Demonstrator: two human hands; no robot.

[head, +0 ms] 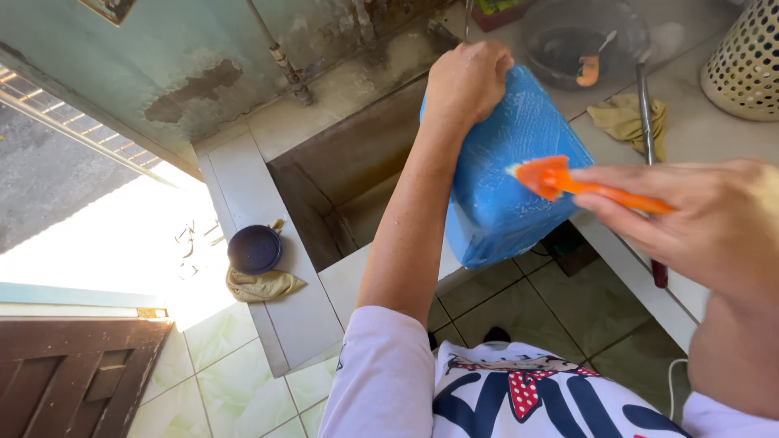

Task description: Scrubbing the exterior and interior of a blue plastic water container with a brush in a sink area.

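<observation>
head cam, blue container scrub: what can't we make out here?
- Blue container, head view: its top is hidden under the left hand.
- Orange brush: handle end hidden inside the right hand.
- Dark bowl: cut by the top edge, contents blurred.
- Perforated basket: cut by the right edge.

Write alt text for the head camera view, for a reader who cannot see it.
A person's left hand grips the top of a soapy blue plastic container tilted over a tiled sink basin, while the right hand presses an orange brush against its side. A dark blue lid and a tan rag lie on the sink ledge.
</observation>
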